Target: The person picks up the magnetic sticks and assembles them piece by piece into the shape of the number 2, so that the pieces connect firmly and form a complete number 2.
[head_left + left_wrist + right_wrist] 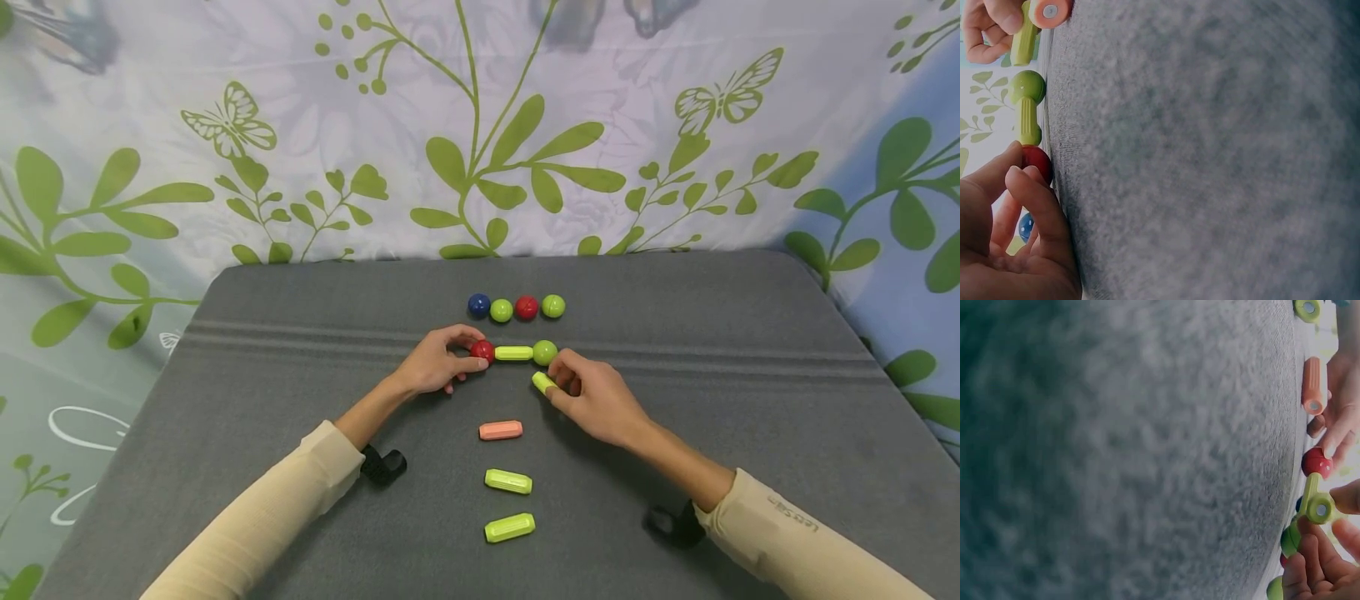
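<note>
My left hand (435, 361) pinches a red ball (483, 351) between thumb and fingers. A yellow-green magnetic rod (513, 353) runs from that ball to a green ball (545, 352), making a short straight line on the table. In my right hand (600, 402), thumb and fingertips hold a second yellow-green magnetic rod (543, 382), tilted just below the green ball. The right wrist view shows the silvery round end of this held rod (1320, 510). In the left wrist view the held rod (1022, 37) stands apart from the green ball (1027, 86).
Behind the joined pieces, a blue ball (479, 305), a green ball (502, 311), a red ball (527, 307) and another green ball (553, 306) form a row. Nearer lie an orange rod (501, 430) and two yellow-green rods (508, 481). A patterned cloth (480, 125) hangs beyond the grey table (300, 308).
</note>
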### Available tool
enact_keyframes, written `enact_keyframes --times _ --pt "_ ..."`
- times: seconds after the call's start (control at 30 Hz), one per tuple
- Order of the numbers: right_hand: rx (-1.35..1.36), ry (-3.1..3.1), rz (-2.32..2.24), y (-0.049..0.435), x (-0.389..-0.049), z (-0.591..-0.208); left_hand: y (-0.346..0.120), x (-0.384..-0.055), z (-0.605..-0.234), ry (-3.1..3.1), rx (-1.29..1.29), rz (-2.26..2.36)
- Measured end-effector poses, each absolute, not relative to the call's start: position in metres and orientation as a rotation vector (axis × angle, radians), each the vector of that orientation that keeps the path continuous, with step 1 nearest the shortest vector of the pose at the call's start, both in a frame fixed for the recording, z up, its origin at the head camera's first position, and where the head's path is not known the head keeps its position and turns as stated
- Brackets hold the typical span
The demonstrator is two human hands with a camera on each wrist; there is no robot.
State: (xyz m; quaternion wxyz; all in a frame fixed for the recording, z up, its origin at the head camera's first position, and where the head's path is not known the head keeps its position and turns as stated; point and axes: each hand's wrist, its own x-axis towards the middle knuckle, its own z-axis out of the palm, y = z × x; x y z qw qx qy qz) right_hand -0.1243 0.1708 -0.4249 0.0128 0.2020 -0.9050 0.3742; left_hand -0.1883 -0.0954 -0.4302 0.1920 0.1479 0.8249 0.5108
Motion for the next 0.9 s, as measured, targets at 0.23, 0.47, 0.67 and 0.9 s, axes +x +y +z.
enact_keyframes --times 0.23,0.47,0.67,0.9 --pt "0.490 -2.785 1.176 0.1728 -0.1253 -0.4235 -0.0954 -0.1878 -0.4293 2.308 0.432 1.443" --pt "0.394 -2.787 1.227 0.1725 -0.1262 -0.4226 -0.0953 -0.1865 -0.4287 2.304 0.444 1.450" --pt "0.385 -2.797 1.225 0.1711 -0.1252 -0.4228 -0.0947 -0.1865 -0.4296 2.309 0.436 1.449" --pt "0.452 -2.804 1.237 0.1710 -0.1243 -0.4260 -0.0948 -0.1868 -0.4292 2.318 0.419 1.440"
